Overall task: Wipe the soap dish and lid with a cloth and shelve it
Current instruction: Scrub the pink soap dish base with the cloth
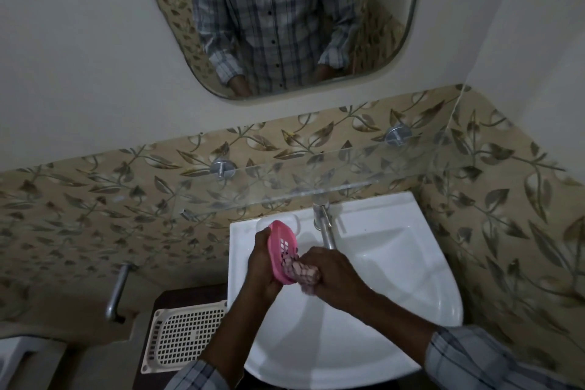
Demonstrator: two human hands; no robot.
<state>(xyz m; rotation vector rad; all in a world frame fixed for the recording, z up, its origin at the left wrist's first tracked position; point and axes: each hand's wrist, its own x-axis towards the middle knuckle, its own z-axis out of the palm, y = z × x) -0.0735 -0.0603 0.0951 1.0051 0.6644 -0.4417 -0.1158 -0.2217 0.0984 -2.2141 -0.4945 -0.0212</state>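
Wiping over the sink (pixel 411 279): right hand (pixel 337 279) fingers closed around a bunched checked cloth (pixel 302 272), pressing it into the pink soap dish (pixel 281 248). Left hand (pixel 262 266) fingers wrap the dish's long edge, holding it tilted. Dish looks like thin, light, stiff plastic, probably slick when wet; grip the rims, not the perforated floor. Clear lid (pixel 292 220) sits on the sink's back ledge. Glass shelf (pixel 285 180) above.
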